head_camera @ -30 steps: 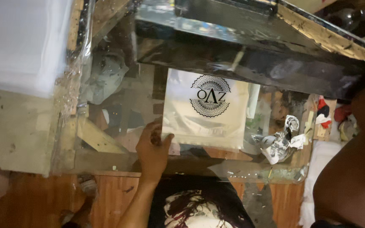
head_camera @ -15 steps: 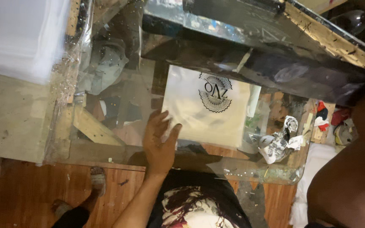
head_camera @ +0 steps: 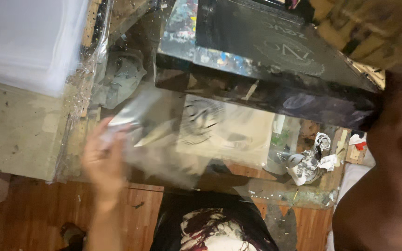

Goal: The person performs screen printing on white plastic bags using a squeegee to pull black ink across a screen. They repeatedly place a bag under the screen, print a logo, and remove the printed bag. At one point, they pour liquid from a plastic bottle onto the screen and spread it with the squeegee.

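Pinching a clear plastic sheet (head_camera: pixel 164 139), left hand (head_camera: pixel 103 160) grip clamped on its left edge, blurred

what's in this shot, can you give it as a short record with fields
left hand: left hand, motion-blurred, grips the edge of a clear plastic sheet
right hand: right arm reaches up to the raised dark printing frame; the hand itself is mostly hidden
under sheet: pale printed bag on the glass table
nearby: crumpled rag; white sheet stack
floor: wooden floor
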